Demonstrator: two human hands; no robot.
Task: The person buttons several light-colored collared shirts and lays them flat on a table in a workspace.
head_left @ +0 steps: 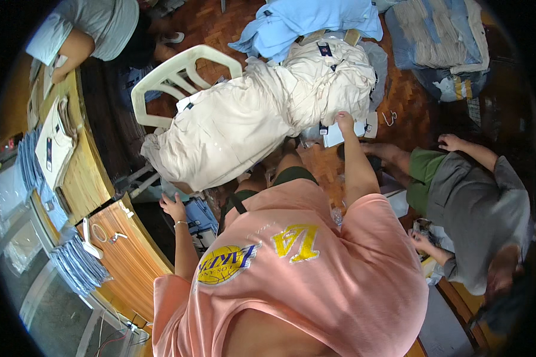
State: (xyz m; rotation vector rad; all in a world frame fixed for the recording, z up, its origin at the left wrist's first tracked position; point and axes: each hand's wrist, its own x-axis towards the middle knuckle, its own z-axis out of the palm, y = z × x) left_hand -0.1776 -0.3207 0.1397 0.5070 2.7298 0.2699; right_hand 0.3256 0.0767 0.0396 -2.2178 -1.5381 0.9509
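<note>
A large heap of cream shirts (232,128) lies in front of me, with dark tags on some of them. My right hand (343,121) is at the heap's right edge, its fingers closed on the cloth of a cream shirt (330,89). Just beneath that hand are white cards or papers (333,135). Away from the heap, at its lower left, my left hand (173,208) hangs with fingers apart and holds nothing. Folded blue cloth (201,215) lies close beside it.
A white plastic chair (184,77) stands behind the heap. Light blue garments (309,27) are piled beyond it. Bundled garments (432,35) sit at far right. A wooden table (86,160) with folded shirts runs along the left. One co-worker (476,208) is at right, another (95,30) at upper left.
</note>
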